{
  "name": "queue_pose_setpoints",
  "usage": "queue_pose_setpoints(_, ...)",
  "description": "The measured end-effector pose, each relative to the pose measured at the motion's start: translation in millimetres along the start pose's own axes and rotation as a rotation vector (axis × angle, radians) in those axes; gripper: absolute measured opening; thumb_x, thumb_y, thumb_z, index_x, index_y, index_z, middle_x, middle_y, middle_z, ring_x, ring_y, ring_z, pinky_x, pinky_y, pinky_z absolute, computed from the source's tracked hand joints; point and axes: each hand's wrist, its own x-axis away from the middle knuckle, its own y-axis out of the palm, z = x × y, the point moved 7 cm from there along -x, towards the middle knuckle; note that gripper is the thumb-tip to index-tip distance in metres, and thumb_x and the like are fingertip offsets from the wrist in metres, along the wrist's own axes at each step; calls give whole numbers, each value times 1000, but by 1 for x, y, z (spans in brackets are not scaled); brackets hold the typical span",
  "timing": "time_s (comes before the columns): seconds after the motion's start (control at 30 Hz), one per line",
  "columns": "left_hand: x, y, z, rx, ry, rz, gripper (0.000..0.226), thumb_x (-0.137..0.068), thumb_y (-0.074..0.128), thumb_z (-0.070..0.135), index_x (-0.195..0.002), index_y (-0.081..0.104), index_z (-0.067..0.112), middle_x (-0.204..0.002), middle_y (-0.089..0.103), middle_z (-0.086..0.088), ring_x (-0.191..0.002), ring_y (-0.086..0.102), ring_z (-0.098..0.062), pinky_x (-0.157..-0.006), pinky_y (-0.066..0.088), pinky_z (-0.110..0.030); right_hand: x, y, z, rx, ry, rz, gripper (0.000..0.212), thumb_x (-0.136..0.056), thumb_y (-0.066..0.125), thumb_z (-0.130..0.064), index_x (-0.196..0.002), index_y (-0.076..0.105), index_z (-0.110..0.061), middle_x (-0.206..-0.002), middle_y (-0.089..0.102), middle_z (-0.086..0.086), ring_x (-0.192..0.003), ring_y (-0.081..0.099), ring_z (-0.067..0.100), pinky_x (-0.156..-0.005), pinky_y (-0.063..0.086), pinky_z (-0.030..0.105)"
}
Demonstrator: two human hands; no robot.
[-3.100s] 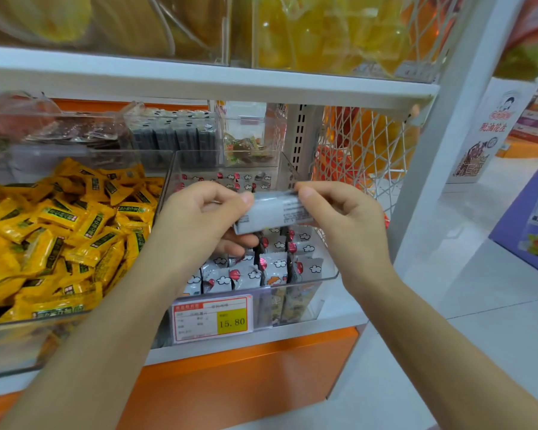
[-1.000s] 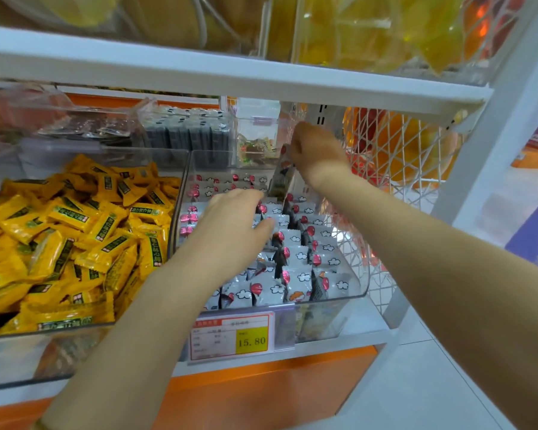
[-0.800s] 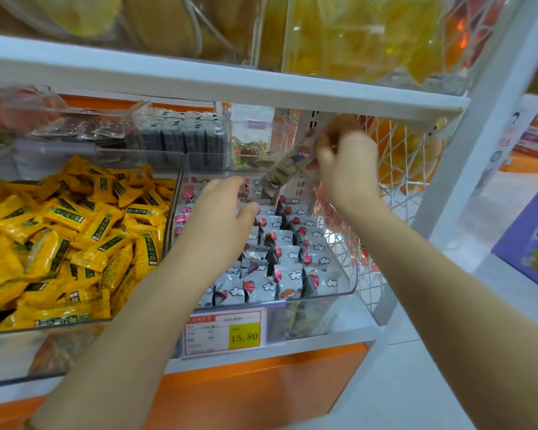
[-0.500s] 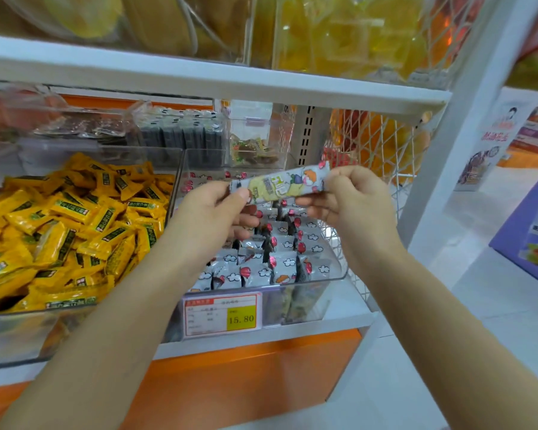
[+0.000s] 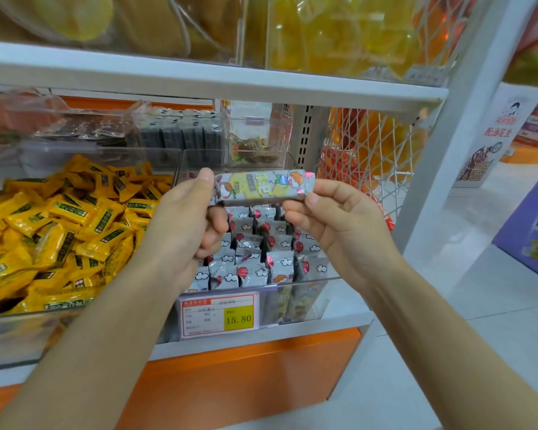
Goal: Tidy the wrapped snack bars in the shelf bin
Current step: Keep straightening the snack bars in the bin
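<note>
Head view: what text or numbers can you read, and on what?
"15.80": price tag on the bin front.
Snack bar wrapper, pinched between left hand and right hand: print unreadable.
Yellow packets, side poster: too blurred.

White metal shelving unit [image 5: 441,169], two boards in view: upper shelf board [image 5: 199,82] overhead, lower shelf board [image 5: 351,308] beneath. Orange base panel [image 5: 246,377] under lower board; orange back strip [image 5: 106,102] behind. Slotted grey upright rail [image 5: 305,135] at rear. White diamond mesh side panel [image 5: 370,141] at right end. Stands on pale glossy tiled floor [image 5: 494,305]. Beyond, well apart: white poster stand [image 5: 494,131] and purple display box [image 5: 525,218]. Even, bright lighting; soft reflections on floor.
</note>
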Motion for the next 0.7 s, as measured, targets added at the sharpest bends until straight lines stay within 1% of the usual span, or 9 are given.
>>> queue_pose_setpoints(0.1, 1, 4, -2, 128, -62, -79, 23, -98, 40, 32, -80, 46, 19, -46, 46, 1, -32, 26, -6, -30, 20, -13, 0, -2, -3, 28, -34, 31, 16, -91, 48, 8, -106, 52, 6, -77, 72, 12, -72, 71, 19, -65, 56, 21)
queue_pose_setpoints(0.2, 4, 12, -2, 213, -95, -184, 15, -98, 41, 20, -88, 49, 14, -52, 56, 1, -36, 36, -3, -31, 29, -12, -1, -8, -3, 29, -44, 96, 14, -91, 47, 9, -102, 51, 3, -75, 70, 14, -67, 71, 19, -63, 56, 22)
queue_pose_setpoints(0.3, 6, 17, 3, 58, -7, -225, 14, -98, 39, 9, -97, 53, 8, -61, 67, -4, -39, 47, -3, -35, 36, -13, -2, -12, -7, 85, -43, 147, 11, -93, 44, 8, -95, 52, 0, -78, 66, 17, -63, 69, 20, -58, 56, 24)
queue_pose_setpoints(0.37, 6, 19, 6, -73, 78, -218, 15, -97, 39, 5, -100, 53, 8, -67, 70, -8, -41, 52, -7, -36, 39, -15, -2, -13, -9, 132, -31, 164, 9, -94, 49, -2, -85, 52, -5, -78, 64, 18, -61, 68, 23, -53, 55, 26)
queue_pose_setpoints(0.43, 6, 19, 8, -175, 144, -215, 18, -97, 40, 3, -106, 53, 12, -72, 72, -9, -44, 56, -10, -38, 43, -17, -2, -13, -12, 232, -48, 170, 15, -92, 58, -16, -81, 51, -8, -76, 63, 14, -59, 67, 23, -51, 53, 26)
queue_pose_setpoints(0.47, 6, 19, 9, -198, 161, -221, 21, -97, 40, 3, -109, 52, 14, -74, 72, -10, -46, 59, -11, -40, 45, -18, -2, -14, -14, 282, -63, 177, 16, -90, 61, -18, -80, 51, -9, -72, 62, 11, -58, 66, 22, -51, 53, 26)
queue_pose_setpoints(0.53, 8, 21, 9, -233, 183, -253, 28, -96, 38, 0, -116, 53, 15, -80, 73, -6, -56, 67, -16, -45, 50, -19, -2, -15, -16, 313, -88, 187, 12, -89, 61, -13, -82, 52, -9, -69, 60, 7, -59, 63, 21, -53, 53, 26)
queue_pose_setpoints(0.6, 9, 23, 9, -265, 191, -269, 38, -96, 36, -4, -122, 54, 17, -91, 73, -1, -70, 70, -22, -49, 51, -19, -2, -15, -16, 308, -102, 161, 6, -90, 58, -5, -91, 54, -10, -81, 64, 10, -66, 64, 19, -58, 54, 25)
queue_pose_setpoints(0.7, 3, 20, 5, -247, 147, -242, 51, -89, 40, -14, -123, 54, 20, -112, 66, -3, -78, 69, -20, -49, 47, -18, -1, -10, -16, 415, -128, 99, 21, -92, 52, 2, -104, 56, -14, -105, 63, 8, -85, 68, 17, -68, 56, 24)
